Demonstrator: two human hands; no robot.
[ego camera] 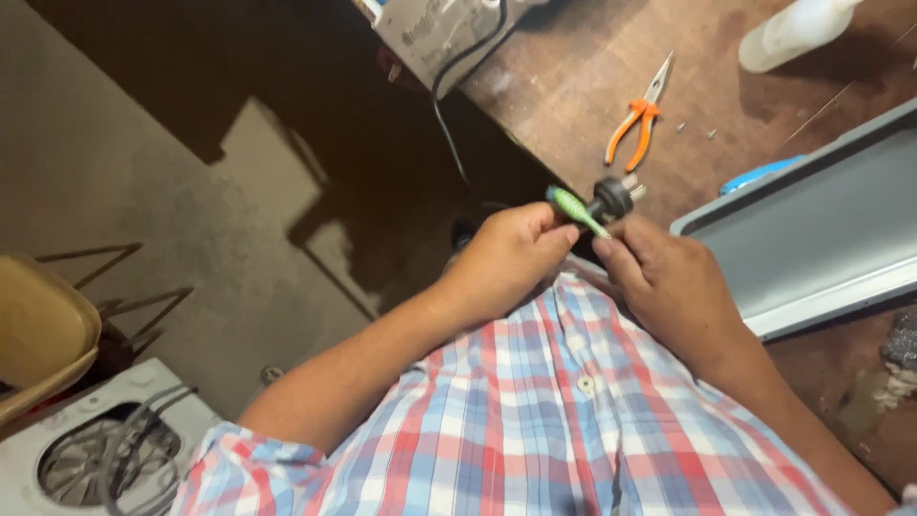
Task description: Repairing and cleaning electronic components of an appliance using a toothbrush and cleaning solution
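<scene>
My left hand (511, 258) and my right hand (669, 282) meet in front of my checked shirt, at the edge of a brown wooden table (573, 86). Between the fingertips is a black power plug (609, 198) with metal prongs, and a green-handled screwdriver (576, 210) lies across it. The left fingers pinch the screwdriver's green handle; the right fingers hold the plug end. A black cable (449, 105) runs down from the table's far edge.
Orange-handled pliers (635, 119) lie on the table beyond my hands. A grey metal panel (821, 220) rests at the right, a blue object (759, 174) behind it. A white bottle (793, 33) lies at top right. A white fan housing (105, 449) and a tan seat (38, 330) are at lower left.
</scene>
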